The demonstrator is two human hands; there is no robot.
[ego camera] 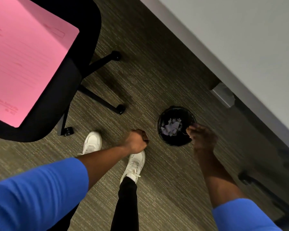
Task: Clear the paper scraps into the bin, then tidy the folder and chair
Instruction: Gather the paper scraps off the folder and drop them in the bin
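Blue sleeves (37, 194) are filling the near edge of the view, both forearms reaching down toward a floor of grey-green ribbed carpet (165, 180). Below them, two white sneakers (134, 165) are standing on that carpet, a black trouser leg rising from the nearer one. Along the far right, a pale desk (240, 39) is running diagonally across the room, with a metal bracket showing under its edge. A small round black bin (163, 139) is sitting on the carpet near the desk, and pale, crumpled paper scraps (172, 126) are lying inside it. The right hand (202, 139) is hanging over the bin's right rim, fingers bunched and pointing down; it is too blurred to tell whether they are gripping anything. The left hand (137, 140) is hovering just left of the bin, curled into a loose fist with nothing visible in it. At far left, a black swivel chair (83, 52) is standing on its castors, and a pink folder (27, 60) is lying flat on its seat.
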